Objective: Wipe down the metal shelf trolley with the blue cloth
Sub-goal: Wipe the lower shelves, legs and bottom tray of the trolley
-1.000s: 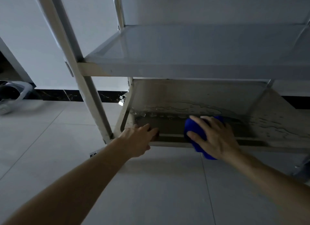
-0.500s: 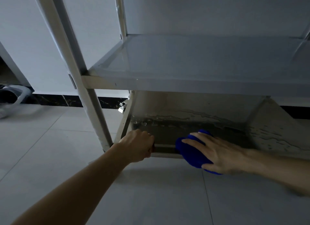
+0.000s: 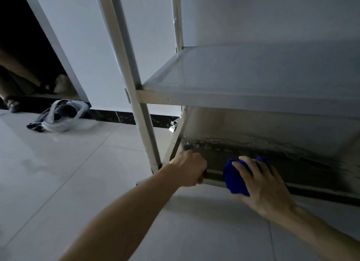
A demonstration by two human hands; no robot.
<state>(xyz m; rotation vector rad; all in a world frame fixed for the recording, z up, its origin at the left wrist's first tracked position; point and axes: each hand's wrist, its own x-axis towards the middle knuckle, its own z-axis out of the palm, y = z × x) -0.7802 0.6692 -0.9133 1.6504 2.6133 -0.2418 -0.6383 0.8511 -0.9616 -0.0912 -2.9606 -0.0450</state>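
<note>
Step in hand: wiping the bottom shelf (image 3: 292, 163) of the trolley (image 3: 124, 70), at its front edge.

Right hand (image 3: 261, 184) presses the cloth (image 3: 234, 180) against the front lip of the bottom shelf. Fingers (image 3: 246, 166) are spread over the top of the cloth, thumb looks to be under or behind it, so the hand cups the wad rather than lying flat. The cloth is bunched into a lump, half over the lip, half hanging in front of it above the floor (image 3: 78, 173).

Left hand (image 3: 188, 170) grips the same lip just left of the cloth, near the front left post (image 3: 144, 128). Fingers are curled tight round the edge, fingertips hidden behind it. Looks like it steadies the trolley.

The shelf surface behind the hands is dark and shows wet streaks and droplets toward the back; the far right part is in shadow and hard to read. The middle shelf (image 3: 243, 75) above looks clean and dry.

Judgement: bottom shelf partly done, streaks at the back not yet cleared. The next move calls for sliding the cloth along the lip or pushing it deeper in, keeping pressure down. The left hand should keep its hold so the trolley does not roll. The low middle shelf limits reach.

A white headset-like thing (image 3: 62, 116) lies on the floor, well apart, left.
</note>
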